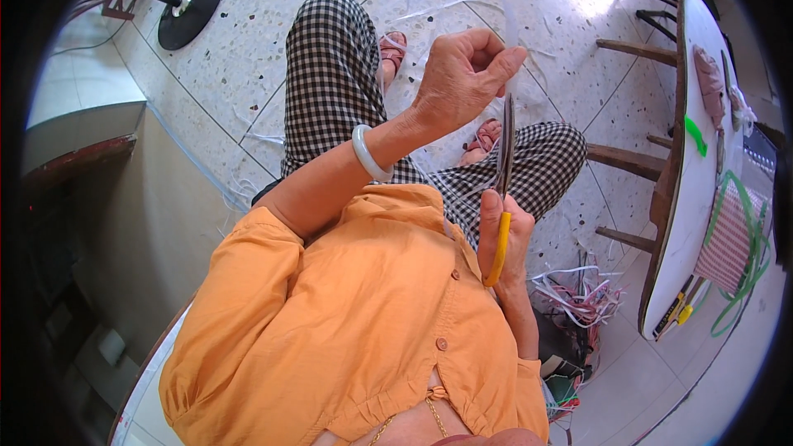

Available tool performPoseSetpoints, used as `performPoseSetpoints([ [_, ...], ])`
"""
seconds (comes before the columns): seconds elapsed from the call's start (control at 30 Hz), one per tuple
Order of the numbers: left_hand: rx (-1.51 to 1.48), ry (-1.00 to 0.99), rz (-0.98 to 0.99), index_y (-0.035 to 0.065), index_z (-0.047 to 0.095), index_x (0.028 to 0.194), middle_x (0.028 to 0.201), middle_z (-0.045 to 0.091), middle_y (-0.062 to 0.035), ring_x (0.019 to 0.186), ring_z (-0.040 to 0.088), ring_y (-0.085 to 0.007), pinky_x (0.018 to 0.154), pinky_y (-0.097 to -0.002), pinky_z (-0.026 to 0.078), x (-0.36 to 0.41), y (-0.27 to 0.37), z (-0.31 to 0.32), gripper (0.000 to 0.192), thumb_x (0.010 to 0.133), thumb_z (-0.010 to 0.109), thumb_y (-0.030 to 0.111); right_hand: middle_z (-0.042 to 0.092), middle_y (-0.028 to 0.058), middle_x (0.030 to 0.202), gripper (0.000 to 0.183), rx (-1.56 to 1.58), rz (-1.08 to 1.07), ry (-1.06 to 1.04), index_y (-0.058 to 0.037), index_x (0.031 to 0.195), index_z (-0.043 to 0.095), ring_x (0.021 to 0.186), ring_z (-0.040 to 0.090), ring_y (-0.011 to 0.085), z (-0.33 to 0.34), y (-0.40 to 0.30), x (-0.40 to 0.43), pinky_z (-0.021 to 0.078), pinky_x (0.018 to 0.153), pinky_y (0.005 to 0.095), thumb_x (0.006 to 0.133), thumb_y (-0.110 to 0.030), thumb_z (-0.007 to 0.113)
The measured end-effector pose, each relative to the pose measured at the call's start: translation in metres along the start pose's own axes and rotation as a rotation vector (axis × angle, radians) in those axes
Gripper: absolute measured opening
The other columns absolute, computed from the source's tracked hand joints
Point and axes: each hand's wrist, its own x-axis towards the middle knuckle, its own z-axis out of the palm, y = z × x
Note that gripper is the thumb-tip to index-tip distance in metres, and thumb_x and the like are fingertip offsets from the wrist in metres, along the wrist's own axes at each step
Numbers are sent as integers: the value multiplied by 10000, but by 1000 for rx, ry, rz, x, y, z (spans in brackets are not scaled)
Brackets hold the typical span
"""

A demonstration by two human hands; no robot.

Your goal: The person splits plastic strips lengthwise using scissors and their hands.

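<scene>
My left hand pinches a translucent white plastic strip between thumb and fingers. The strip arcs up and away over the floor. Below it, my right hand grips a pair of scissors by the yellow handle. The metal scissor blades point up, nearly together, with their tips just under my left fingertips. Whether the blades touch the strip cannot be made out. A pale bangle circles my left wrist.
White strip offcuts lie on the speckled floor. At right, a white-topped table bears a red-and-white woven piece, green strips and a yellow-and-black cutter. Tangled strips hang beside a black bag. A round black base stands upper left.
</scene>
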Motion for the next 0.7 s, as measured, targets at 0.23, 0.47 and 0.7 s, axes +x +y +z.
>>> performPoseSetpoints([
  [0.23,14,0,24,23,620,721,554,551,23,468,436,-8,407,-163,319,-6,-8,2,249,882,648,211,365,55,463,508,-20,8,-1,-31,600,395,442,340,87,1,3,3,300,408,291,926,-388,549],
  [0.47,-87,-26,-81,46,629,725,543,533,39,458,410,4,396,-154,287,-8,0,1,230,884,645,211,369,60,460,518,-29,3,9,-36,594,387,431,351,100,-1,1,5,297,407,299,923,-403,546],
  [0.7,-81,-14,-88,43,641,743,546,538,38,461,420,3,395,-154,295,-8,2,2,212,883,646,202,346,-16,528,518,-19,54,-16,-34,610,401,517,308,73,-1,-7,3,248,446,285,950,-416,478],
])
